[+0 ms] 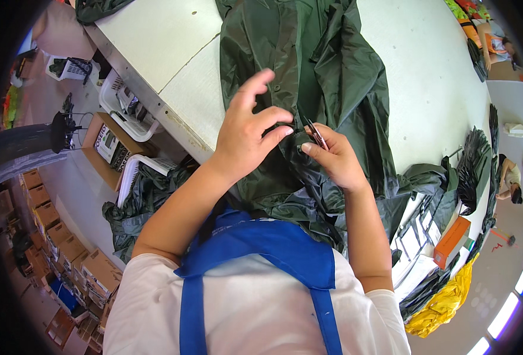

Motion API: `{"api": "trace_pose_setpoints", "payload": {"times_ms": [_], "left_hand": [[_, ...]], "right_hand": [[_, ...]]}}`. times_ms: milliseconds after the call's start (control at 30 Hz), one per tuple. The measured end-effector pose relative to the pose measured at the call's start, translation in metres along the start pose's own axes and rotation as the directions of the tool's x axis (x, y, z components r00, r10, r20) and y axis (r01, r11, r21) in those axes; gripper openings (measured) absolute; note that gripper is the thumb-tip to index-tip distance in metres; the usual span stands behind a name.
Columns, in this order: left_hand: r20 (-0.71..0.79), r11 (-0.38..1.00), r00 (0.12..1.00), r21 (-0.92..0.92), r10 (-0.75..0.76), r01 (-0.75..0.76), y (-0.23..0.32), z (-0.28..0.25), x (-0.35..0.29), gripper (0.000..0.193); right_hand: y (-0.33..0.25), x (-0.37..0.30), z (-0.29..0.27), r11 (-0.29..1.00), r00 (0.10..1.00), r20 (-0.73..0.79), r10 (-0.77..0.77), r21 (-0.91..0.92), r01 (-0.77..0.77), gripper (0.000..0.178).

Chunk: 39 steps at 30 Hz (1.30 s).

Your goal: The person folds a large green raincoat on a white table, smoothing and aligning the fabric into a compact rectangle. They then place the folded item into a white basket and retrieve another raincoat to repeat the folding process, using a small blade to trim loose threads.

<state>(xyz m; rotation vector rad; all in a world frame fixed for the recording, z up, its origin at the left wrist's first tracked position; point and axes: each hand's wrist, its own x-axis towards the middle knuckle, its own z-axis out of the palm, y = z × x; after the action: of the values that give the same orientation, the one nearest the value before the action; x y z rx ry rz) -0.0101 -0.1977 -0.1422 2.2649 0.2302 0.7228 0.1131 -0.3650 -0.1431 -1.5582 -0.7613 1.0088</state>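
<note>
A dark green garment (261,53) of thin, shiny fabric, with buttons along its front, lies lengthwise across the white table and bunches up near my body. My left hand (247,133) is above its middle, with the index finger raised. The thumb and another finger of that hand close on a bit of the garment's fabric. Close by on the right, my right hand (337,155) grips small thread snips (317,136) whose blades point up and away from me. The same hand also rests against the bunched cloth. Its lower fingers are partly hidden.
Left of the metal-edged table (196,89) stand white baskets (132,121) and an open carton (105,148). Stacked cardboard boxes (48,216) line the lower left. On the right lie an orange box (451,241), yellow fabric (445,299) and more dark garments. Other people sit farther right.
</note>
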Motion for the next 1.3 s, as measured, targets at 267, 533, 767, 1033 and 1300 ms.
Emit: {"api": "trace_pose_setpoints", "payload": {"times_ms": [267, 533, 767, 1033, 1300], "left_hand": [[-0.013, 0.947, 0.961, -0.164, 0.277, -0.275, 0.003, 0.002, 0.015, 0.012], [-0.047, 0.910, 0.915, -0.094, 0.401, -0.404, 0.025, 0.003, 0.026, 0.017], [-0.023, 0.904, 0.910, -0.113, 0.413, -0.413, 0.030, 0.004, 0.029, 0.018], [0.001, 0.918, 0.928, -0.145, 0.373, -0.369, 0.031, 0.002, 0.028, 0.016], [0.027, 0.909, 0.915, -0.124, 0.403, -0.397, 0.033, -0.002, 0.031, 0.016]], "right_hand": [[-0.023, -0.013, -0.005, 1.000, 1.000, 0.025, -0.013, 0.028, 0.012, 0.013], [-0.075, -0.022, -0.014, 0.901, 0.992, 0.043, -0.121, -0.415, 0.128, 0.012], [-0.082, -0.023, -0.022, 0.878, 0.997, 0.057, -0.060, -0.472, 0.080, 0.019], [-0.087, -0.023, -0.021, 0.883, 0.998, 0.032, -0.057, -0.465, 0.065, 0.021], [-0.089, -0.023, -0.025, 0.859, 0.998, 0.052, -0.020, -0.510, 0.044, 0.027]]}}
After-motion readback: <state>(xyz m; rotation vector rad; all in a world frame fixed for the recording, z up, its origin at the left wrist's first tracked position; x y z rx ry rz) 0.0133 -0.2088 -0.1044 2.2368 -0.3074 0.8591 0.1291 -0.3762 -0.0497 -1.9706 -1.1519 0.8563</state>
